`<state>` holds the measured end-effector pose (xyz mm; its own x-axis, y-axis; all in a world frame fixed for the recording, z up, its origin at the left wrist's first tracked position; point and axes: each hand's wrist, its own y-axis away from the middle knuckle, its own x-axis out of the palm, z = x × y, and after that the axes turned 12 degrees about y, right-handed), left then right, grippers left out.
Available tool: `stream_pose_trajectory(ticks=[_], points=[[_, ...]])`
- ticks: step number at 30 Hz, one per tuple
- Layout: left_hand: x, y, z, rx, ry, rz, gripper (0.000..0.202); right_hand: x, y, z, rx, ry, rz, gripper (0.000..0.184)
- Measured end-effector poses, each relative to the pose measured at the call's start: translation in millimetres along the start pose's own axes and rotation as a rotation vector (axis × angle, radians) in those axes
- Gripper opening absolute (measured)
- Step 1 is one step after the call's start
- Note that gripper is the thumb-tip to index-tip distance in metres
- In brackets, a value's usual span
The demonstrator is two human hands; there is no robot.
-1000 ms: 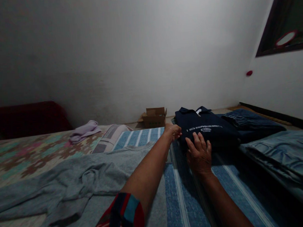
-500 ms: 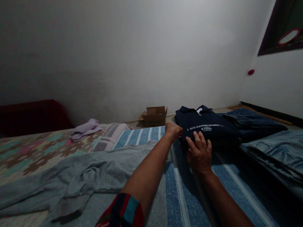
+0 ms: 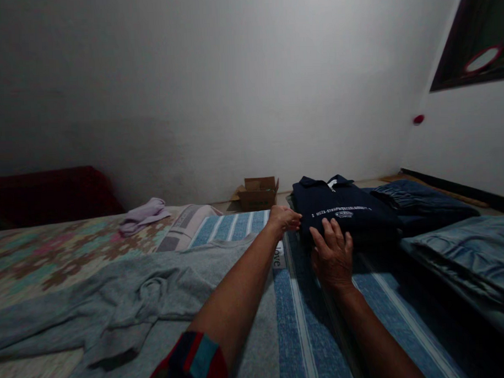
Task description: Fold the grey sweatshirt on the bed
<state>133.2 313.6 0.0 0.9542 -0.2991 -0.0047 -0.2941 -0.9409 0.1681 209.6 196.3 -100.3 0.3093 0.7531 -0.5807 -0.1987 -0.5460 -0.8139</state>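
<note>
A folded navy collared shirt (image 3: pixel 351 199) with white lettering lies on top of a dark pile. At its left edge, my left hand (image 3: pixel 284 218) is closed in a pinch, with the fingertips against the fabric. My right hand (image 3: pixel 332 252) rests on the front edge of the shirt with its fingers stretched out. Left of the pile, a grey long-sleeved top (image 3: pixel 168 280) is spread out, one sleeve bunched across it. My left forearm passes over this top and hides part of it.
Folded dark jeans (image 3: pixel 426 202) and light blue jeans (image 3: pixel 473 247) lie to the right. Under everything is a blue striped sheet (image 3: pixel 295 320). A lilac cloth (image 3: pixel 145 215) sits on the patterned cover at left. An open cardboard box (image 3: pixel 258 197) stands by the wall.
My left hand has drawn back slightly to the left, its fist loosening into a pinch at the shirt's edge. My right hand stays where it was on the shirt.
</note>
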Motion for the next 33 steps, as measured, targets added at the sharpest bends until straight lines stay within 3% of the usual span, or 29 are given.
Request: stream_pose_trajectory(ticks=[7,15,24,33], points=[[14.0,-16.0,5.5,0.008,-0.066,-0.043,0.017,-3.6,-0.5,1.0,0.011,0.002,0.009,0.038],[2.9,1.0,-1.6,0.018,-0.041,-0.016,0.019,0.3,0.8,-0.6,-0.001,-0.012,-0.006,0.039],[11.1,-2.6,1.7,0.047,-0.041,-0.052,0.018,1.1,1.6,-1.6,-0.006,-0.015,0.004,0.040],[-5.8,14.9,2.8,0.057,-0.050,-0.015,0.025,-0.1,1.3,-0.7,0.000,-0.011,0.001,0.039]])
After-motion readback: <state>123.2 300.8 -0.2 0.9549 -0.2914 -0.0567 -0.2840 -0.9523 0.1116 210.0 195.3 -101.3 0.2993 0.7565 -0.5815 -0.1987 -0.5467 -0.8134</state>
